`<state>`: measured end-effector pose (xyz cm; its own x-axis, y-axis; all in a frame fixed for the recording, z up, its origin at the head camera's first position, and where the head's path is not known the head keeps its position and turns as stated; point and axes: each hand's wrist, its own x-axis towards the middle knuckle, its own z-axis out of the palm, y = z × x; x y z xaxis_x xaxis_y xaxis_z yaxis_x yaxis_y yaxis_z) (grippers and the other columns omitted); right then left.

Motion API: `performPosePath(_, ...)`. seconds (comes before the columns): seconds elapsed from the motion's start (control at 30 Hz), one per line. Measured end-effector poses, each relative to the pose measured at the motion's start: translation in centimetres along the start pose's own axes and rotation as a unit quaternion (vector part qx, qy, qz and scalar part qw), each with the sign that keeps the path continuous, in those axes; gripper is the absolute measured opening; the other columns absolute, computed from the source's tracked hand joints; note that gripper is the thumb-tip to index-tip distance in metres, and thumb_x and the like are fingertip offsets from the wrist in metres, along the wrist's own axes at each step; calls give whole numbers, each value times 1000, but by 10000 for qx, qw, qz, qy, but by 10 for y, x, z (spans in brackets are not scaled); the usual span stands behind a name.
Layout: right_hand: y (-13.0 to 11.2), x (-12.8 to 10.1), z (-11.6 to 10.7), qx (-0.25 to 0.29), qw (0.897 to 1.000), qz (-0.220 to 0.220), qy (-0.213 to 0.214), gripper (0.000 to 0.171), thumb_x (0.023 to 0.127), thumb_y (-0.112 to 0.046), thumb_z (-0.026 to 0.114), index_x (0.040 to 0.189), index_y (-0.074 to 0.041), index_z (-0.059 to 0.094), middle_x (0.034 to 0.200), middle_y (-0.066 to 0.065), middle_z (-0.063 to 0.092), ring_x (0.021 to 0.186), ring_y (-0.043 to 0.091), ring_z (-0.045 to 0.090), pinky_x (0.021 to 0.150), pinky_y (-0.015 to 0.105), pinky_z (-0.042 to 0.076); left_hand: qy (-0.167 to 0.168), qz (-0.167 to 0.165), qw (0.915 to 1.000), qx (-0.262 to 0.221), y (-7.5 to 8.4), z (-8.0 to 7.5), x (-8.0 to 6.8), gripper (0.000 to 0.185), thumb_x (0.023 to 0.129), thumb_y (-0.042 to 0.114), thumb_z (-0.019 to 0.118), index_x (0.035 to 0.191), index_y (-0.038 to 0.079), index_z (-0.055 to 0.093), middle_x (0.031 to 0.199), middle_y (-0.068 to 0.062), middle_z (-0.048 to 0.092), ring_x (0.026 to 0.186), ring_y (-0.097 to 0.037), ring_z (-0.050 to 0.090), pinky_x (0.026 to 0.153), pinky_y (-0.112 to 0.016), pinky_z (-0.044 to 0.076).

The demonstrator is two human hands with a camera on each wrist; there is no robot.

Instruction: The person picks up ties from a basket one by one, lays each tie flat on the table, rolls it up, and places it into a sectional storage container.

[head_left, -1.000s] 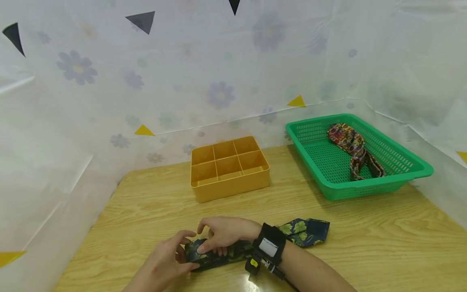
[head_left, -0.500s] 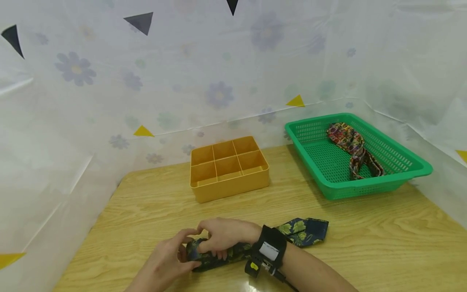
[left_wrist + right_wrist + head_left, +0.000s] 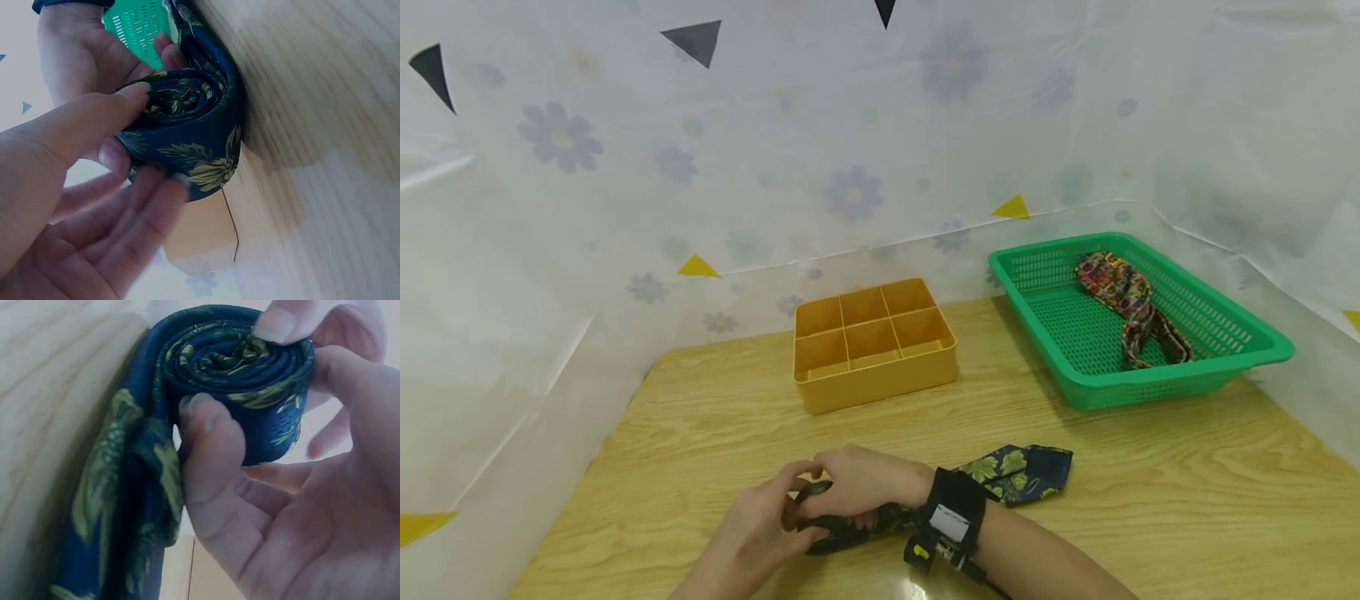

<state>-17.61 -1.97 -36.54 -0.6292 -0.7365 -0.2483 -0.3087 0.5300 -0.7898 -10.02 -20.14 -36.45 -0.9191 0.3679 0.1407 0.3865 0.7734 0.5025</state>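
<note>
A navy necktie (image 3: 1021, 477) with yellow-green leaves lies across the table's front, its wide pointed end flat toward the right. Its left part is wound into a tight roll (image 3: 240, 369), standing on edge with the spiral showing in both wrist views. My left hand (image 3: 758, 521) holds the roll from the left, thumb (image 3: 128, 97) on the spiral's side and fingers curved round the outside. From the other side my right hand (image 3: 868, 482) grips the same roll, fingers at the point where the flat length feeds in. The right forearm and its black strap cover the tie's middle.
A yellow six-compartment box (image 3: 874, 385) stands behind the hands. At the back right sits a green plastic basket (image 3: 1078, 392) with a multicoloured patterned necktie (image 3: 1116, 287) inside. A white flowered sheet (image 3: 850, 125) walls the table's back and sides.
The roll has turned and shifted slightly right, with the left hand following it. The right hand stays nearly in place. The tie's flat end has slid a little left.
</note>
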Motion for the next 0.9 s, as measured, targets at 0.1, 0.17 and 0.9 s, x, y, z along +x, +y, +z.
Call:
performPosePath(0.1, 1, 0, -3, -4, 9999, -33, -118, 48, 92, -43, 66, 127, -12, 57, 61, 2, 62, 40, 16, 56, 39, 30, 50, -46, 78, 9999, -58, -4, 2, -1, 66, 77, 21, 85, 132, 4, 54, 96, -3, 71, 62, 6, 52, 53, -17, 46)
performPosePath(0.17, 2, 0, -4, 45, 9998, -75, -189, 42, 93, -40, 65, 125, -14, 57, 58, 2, 60, 39, 16, 56, 40, 31, 51, -141, 50, 9998, -97, -7, 4, -2, 67, 76, 22, 86, 132, 1, 54, 88, -1, 70, 61, 5, 52, 53, -17, 46)
performPosePath(0.9, 3, -1, -14, -318, 9980, -221, -493, 39, 94, -45, 62, 123, -20, 57, 88, -3, 64, 66, 8, 57, 58, 23, 46, -200, -303, 9992, -193, -11, 9, -3, 69, 72, 25, 89, 127, 3, 55, 94, -7, 72, 69, -3, 64, 58, -17, 50)
